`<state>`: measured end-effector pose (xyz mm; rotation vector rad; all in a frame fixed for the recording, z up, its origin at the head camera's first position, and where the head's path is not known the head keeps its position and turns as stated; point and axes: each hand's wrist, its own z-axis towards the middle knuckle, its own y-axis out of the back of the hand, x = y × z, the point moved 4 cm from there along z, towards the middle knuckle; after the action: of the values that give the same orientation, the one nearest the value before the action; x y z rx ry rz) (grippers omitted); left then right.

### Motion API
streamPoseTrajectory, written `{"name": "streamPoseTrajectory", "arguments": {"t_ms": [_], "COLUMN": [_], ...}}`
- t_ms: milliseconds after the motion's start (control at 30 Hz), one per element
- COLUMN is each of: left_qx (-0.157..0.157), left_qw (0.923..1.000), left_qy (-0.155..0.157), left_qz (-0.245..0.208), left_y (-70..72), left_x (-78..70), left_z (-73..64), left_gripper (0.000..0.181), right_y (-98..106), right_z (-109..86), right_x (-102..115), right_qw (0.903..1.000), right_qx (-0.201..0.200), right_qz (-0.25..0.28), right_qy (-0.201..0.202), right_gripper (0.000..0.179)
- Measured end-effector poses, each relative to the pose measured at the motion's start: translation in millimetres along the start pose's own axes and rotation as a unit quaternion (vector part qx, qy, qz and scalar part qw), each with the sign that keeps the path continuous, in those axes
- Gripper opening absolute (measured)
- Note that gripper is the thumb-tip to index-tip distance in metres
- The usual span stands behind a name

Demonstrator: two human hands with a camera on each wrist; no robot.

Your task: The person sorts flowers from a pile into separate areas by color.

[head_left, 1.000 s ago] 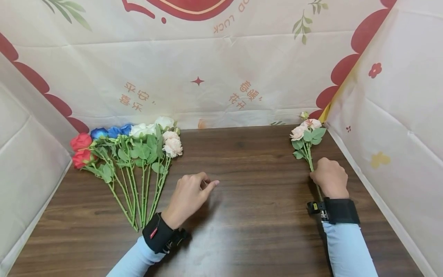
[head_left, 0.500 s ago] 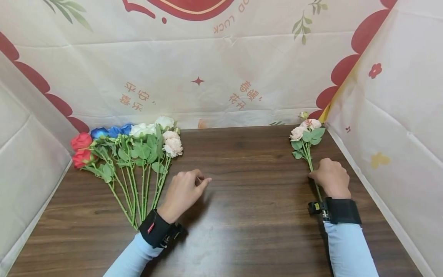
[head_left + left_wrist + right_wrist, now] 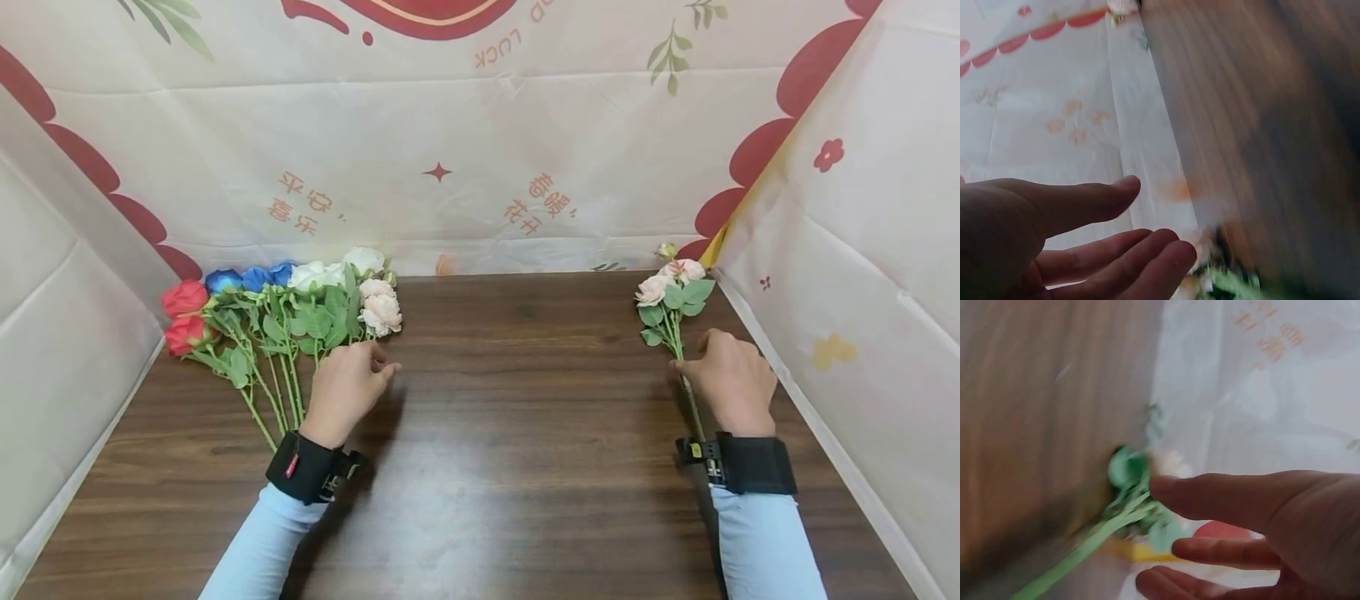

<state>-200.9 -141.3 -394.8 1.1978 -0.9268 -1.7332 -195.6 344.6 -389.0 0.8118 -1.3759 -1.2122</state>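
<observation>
On the left of the table lies a spread of artificial flowers: red roses (image 3: 185,298), blue roses (image 3: 257,277), white roses (image 3: 318,275) and pale pink flowers (image 3: 381,313). My left hand (image 3: 347,390) hovers over the stems at its right side, hiding parts of them. In the left wrist view its thumb (image 3: 1107,199) and fingers are apart, with nothing between them. At the right lies a light pink flower spray (image 3: 671,292) with green leaves. Beside its stem (image 3: 1079,553) is my right hand (image 3: 729,382), thumb and fingers spread apart in the right wrist view, not gripping the stem.
The brown wooden table (image 3: 517,433) lies between the two flower groups. A printed cloth backdrop (image 3: 480,125) stands along the rear edge. White cloth side walls (image 3: 885,275) close in the left and right.
My left hand has moved left to the stems of the flower spread. The right hand's fingers have loosened from the pink spray's stem, and the hand shifted slightly right. The head view shifted a little.
</observation>
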Motion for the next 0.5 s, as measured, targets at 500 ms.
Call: {"name": "streamPoseTrajectory", "arguments": {"t_ms": [500], "left_qx": [0.05], "left_qw": [0.9957], "left_qy": [0.063], "left_qz": [0.047], "left_y": [0.4], "left_x": [35.6], "left_z": [-0.1], "left_gripper": [0.055], "right_y": [7.1], "right_z": [-31.9], "right_x": [106.4], "right_qw": [0.9872], "right_qx": [-0.022], "right_qz": [0.038], "right_qy": [0.153], "right_gripper": [0.03]}}
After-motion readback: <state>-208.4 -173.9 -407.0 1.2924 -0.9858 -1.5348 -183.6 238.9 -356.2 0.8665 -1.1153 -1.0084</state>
